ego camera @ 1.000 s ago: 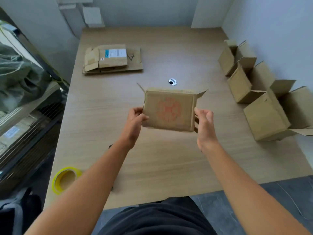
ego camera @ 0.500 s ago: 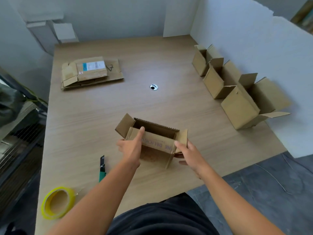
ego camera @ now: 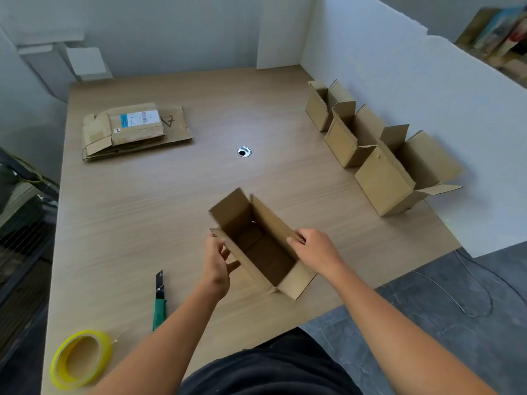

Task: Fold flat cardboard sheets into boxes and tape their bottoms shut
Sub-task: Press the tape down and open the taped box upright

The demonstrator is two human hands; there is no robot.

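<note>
A small brown cardboard box (ego camera: 258,246) stands upright near the table's front edge, its top flaps open and its inside visible. My left hand (ego camera: 217,265) grips its left long wall. On the right long wall rests my right hand (ego camera: 315,252), fingers over the top edge. A stack of flat cardboard sheets (ego camera: 134,129) lies at the far left of the table. A yellow tape roll (ego camera: 81,359) lies at the near left corner, and a green-handled cutter (ego camera: 159,302) lies just left of my left arm.
Three folded open boxes (ego camera: 382,178) stand in a row along the white partition (ego camera: 413,109) on the right. A metal cable hole (ego camera: 244,151) sits mid-table. The wooden table (ego camera: 128,223) ends just in front of me; a cable lies on the grey floor at right.
The box was held up with its printed face toward me, then turned and lowered. It now stands on the table with its opening up, rotated lengthwise, both hands on its long walls.
</note>
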